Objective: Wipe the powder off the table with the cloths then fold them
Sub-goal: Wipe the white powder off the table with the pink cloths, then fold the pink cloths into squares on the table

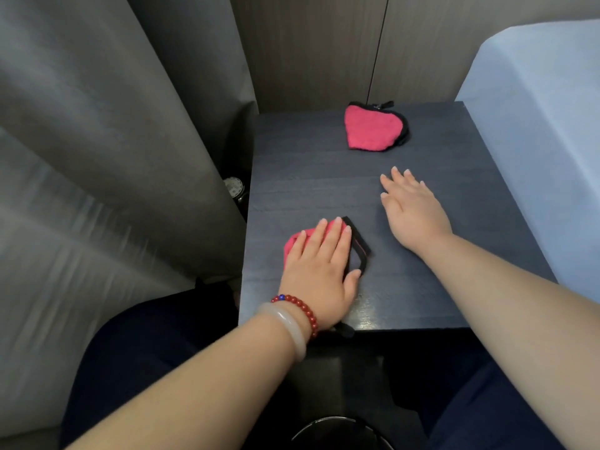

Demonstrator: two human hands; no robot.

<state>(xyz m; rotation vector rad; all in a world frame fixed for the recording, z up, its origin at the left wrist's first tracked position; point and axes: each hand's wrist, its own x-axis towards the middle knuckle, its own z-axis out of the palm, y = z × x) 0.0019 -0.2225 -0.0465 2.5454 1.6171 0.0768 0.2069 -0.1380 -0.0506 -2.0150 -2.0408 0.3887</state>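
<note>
Left hand (319, 274) lies flat, pressing near cloth (358, 246) on surface (454, 287); right hand (410, 211) is open and empty. Far cloth (373, 128) looks folded. No powder visible; near cloth probably being folded.

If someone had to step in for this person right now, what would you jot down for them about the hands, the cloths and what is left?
Left hand: flat, pressing the near pink cloth onto the dark table, close to the front-left edge.
Right hand: open, empty, palm down over bare tabletop.
Far pink cloth: lies alone, bunched, near the back of the table.
Done: no powder shows on the table from here, though blur may hide some.
Left: finish any wiping, then fold both cloths neatly.
</note>
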